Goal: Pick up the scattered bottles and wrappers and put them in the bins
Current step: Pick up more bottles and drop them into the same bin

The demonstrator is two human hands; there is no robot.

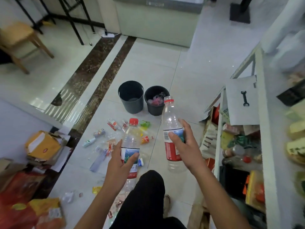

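Note:
My left hand grips an empty clear bottle with a red cap around its label, held upright above the floor. An uncapped clear bottle with a red neck ring is held in my right hand at its red label, neck pointing toward the bins. Two black bins stand on the tiles ahead: the left bin looks empty, the right bin holds crumpled wrappers. Several wrappers lie scattered on the floor under and left of my hands.
A white shelf unit full of packaged goods lines the right side. Cardboard boxes and bags are piled at the left. A wooden stool stands far left. My dark-trousered knee is below my hands.

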